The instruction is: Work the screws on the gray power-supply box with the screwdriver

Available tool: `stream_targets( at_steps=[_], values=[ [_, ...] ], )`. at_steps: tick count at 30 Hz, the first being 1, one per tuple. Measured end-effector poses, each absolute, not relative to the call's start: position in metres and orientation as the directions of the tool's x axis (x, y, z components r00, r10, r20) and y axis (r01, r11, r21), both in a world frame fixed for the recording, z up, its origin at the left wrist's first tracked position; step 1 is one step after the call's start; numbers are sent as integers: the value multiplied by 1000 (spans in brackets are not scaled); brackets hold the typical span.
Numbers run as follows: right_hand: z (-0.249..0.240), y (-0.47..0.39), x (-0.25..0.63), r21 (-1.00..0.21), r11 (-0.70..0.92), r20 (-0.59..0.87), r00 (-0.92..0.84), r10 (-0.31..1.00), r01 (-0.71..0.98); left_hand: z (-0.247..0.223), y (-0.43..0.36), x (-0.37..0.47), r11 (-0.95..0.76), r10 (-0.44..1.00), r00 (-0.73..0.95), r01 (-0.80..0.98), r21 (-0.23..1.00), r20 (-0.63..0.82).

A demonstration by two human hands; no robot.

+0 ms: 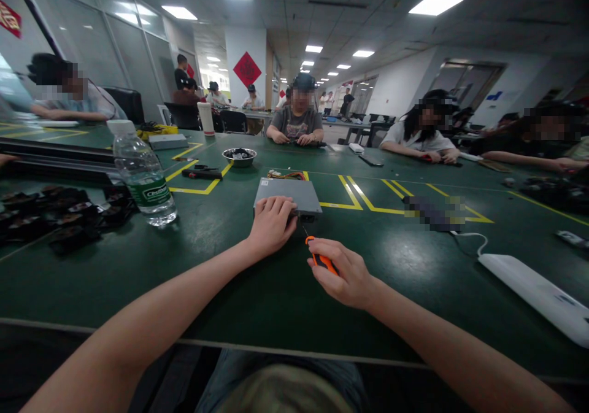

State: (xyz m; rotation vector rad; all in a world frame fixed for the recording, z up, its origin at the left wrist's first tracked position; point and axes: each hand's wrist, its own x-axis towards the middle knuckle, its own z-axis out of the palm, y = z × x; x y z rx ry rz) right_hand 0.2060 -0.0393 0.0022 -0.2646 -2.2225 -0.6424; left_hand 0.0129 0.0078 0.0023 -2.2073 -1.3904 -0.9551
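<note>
A grey metal computer power supply [294,191] lies on the green table, with a bundle of coloured cables [288,175] behind it. My left hand [273,224] grips its near left part, fingers over the top and thumb at the near side. An orange and black screwdriver [323,262] is held in my right hand [345,275], its fingers wrapped round the handle. The thin shaft points up and away at the near face of the power supply, below a dark socket. Whether the tip touches a screw is too small to tell.
A water bottle [146,180] stands left, near black parts [69,216]. Behind are a metal bowl [239,156] and a black-red tool [202,172]. Right lie a white power bank [534,293] with a cable and a blurred phone-like device [432,212]. Several people sit around.
</note>
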Motion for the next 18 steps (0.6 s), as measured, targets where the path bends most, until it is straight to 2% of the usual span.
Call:
stream_targets(
  at_steps=[4, 9, 14, 18],
  values=[
    [-1, -39, 206, 290, 870, 766, -642, 38, 398, 3, 8, 14, -447, 655, 281, 892, 61, 702],
    [5, -42, 205, 327, 849, 756, -653, 28, 414, 3, 7, 14, -440, 660, 271, 896, 68, 700],
    [6, -44, 203, 204, 881, 808, -581, 93, 426, 2, 8, 14, -440, 664, 263, 894, 81, 701],
    [4, -42, 204, 212, 883, 804, -588, 85, 418, 3, 8, 15, -430, 662, 262, 900, 70, 702]
  ],
)
